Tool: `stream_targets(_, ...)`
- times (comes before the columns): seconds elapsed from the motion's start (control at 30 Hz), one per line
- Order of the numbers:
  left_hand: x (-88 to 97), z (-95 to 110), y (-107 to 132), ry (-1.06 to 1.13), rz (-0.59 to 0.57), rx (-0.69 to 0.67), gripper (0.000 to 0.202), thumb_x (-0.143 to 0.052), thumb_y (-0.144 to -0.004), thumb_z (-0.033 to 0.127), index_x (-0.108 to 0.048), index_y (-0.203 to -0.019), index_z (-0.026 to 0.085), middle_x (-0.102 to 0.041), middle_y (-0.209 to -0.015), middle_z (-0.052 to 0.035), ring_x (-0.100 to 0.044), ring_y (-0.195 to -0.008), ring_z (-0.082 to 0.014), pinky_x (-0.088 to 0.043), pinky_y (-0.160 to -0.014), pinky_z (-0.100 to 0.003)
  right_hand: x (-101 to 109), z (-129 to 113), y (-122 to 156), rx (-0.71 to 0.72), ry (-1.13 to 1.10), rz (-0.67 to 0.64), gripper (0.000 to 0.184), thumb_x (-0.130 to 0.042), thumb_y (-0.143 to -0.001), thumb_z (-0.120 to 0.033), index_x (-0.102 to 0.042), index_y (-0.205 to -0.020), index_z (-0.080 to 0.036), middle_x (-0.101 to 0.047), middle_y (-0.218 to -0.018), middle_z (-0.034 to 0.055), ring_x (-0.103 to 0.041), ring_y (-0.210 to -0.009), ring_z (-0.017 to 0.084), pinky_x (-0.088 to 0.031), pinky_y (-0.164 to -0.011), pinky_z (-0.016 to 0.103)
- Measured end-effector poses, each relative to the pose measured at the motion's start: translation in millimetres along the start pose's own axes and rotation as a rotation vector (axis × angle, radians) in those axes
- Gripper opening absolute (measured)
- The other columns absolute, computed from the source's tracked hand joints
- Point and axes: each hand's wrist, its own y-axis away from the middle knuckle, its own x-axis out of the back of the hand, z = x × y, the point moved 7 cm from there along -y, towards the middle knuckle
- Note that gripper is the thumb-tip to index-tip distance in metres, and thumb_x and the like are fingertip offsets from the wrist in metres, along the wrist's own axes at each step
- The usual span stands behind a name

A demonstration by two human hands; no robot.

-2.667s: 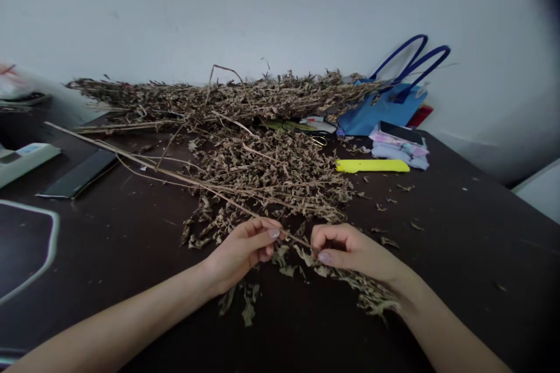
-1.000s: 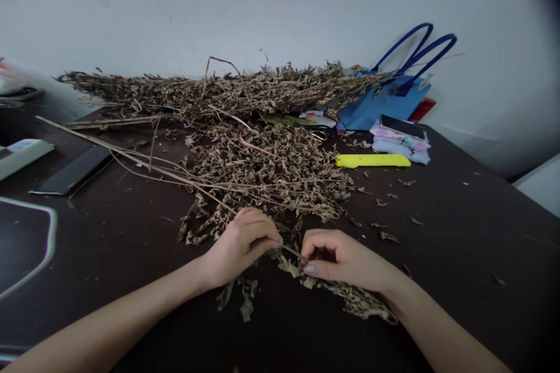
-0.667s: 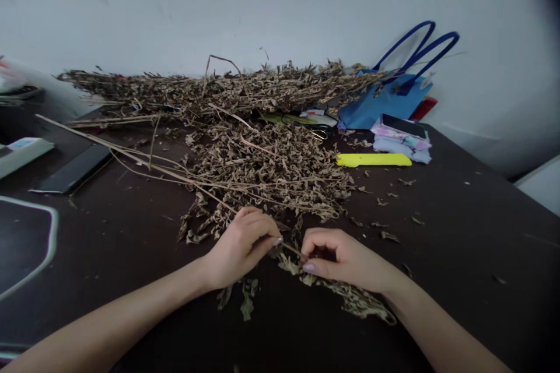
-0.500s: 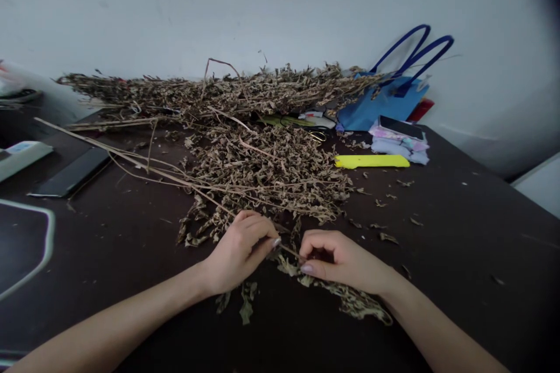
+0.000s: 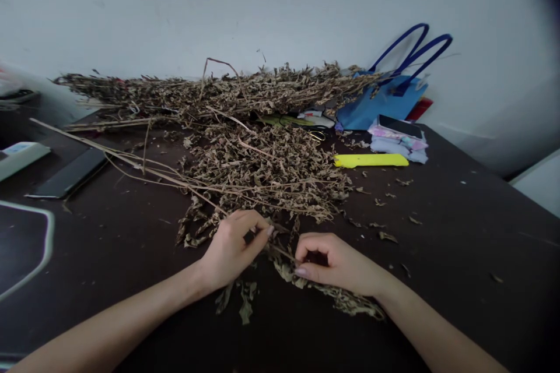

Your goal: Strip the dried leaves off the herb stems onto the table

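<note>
A long dried plant stem [image 5: 283, 253] runs from the left, behind my left hand, to my right hand. My right hand [image 5: 336, 262] pinches it between thumb and forefinger. My left hand [image 5: 236, 247] is closed close beside it, thumb and finger pressed together just above the stem; what lies between those tips is too small to make out. Curled dried leaves [image 5: 350, 299] hang from the stem below my right hand. A few loose greenish leaves [image 5: 247, 303] lie below my left hand. Beyond both hands spreads a heap of dried leaves and stalks [image 5: 262, 169].
A big bundle of dried plants [image 5: 245, 93] lies along the wall. On the right are a blue bag [image 5: 380, 106], a yellow cutter-like tool [image 5: 371, 160] and a phone [image 5: 400, 126] on a pastel cloth. Scissors [image 5: 317, 136] lie behind the heap, a flat dark object [image 5: 70, 173] at left.
The tips of my left thumb and finger have moved slightly up and left, off the stem. My right hand has shifted a little left with the stem still pinched.
</note>
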Motion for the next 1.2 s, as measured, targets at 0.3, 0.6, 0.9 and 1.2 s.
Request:
stream_targets(0.3,14.7,-4,-3,-0.137,0.134,-0.136,0.008,-0.053,-0.084,0.017,-0.060,-0.083,0.017,-0.063,-0.082,-0.0043,-0.059,-0.079,-0.0157,-0.046,-0.073,-0.028,0,-1,0,0.009,-0.009,-0.003,0.018,-0.058,-0.082,-0.034,-0.057,-0.077,-0.017,-0.053,-0.076,-0.0002,-0.049,-0.067,0.011,-0.038,-0.062,0.022)
stream_targets(0.6,13.5,-5,-6,-0.286,0.045,-0.201,0.017,-0.050,-0.087,0.018,-0.064,-0.097,0.018,-0.063,-0.105,-0.0066,-0.056,-0.096,-0.0200,-0.044,-0.086,-0.038,0,2,0,-0.004,-0.009,0.000,0.017,-0.058,-0.082,-0.033,-0.057,-0.078,-0.017,-0.053,-0.077,-0.0004,-0.049,-0.067,0.010,-0.038,-0.062,0.021)
stream_targets(0.9,3.9,10,-6,-0.090,-0.301,-0.208,0.023,-0.055,-0.085,0.017,-0.062,-0.106,0.021,-0.059,-0.098,-0.0060,-0.051,-0.093,-0.0177,-0.044,-0.081,-0.032,-1,2,0,0.002,-0.001,-0.004,0.016,-0.058,-0.082,-0.032,-0.058,-0.079,-0.017,-0.055,-0.078,-0.0001,-0.050,-0.069,0.011,-0.039,-0.064,0.022)
stream_targets(1.2,0.4,17,-5,-0.150,-0.282,-0.278,0.013,-0.052,-0.085,0.014,-0.065,-0.086,0.017,-0.060,-0.088,-0.0055,-0.050,-0.084,-0.0169,-0.041,-0.078,-0.032,-1,1,1,-0.009,-0.002,-0.004,0.017,-0.058,-0.082,-0.033,-0.058,-0.079,-0.017,-0.054,-0.077,-0.0003,-0.050,-0.068,0.011,-0.039,-0.063,0.022)
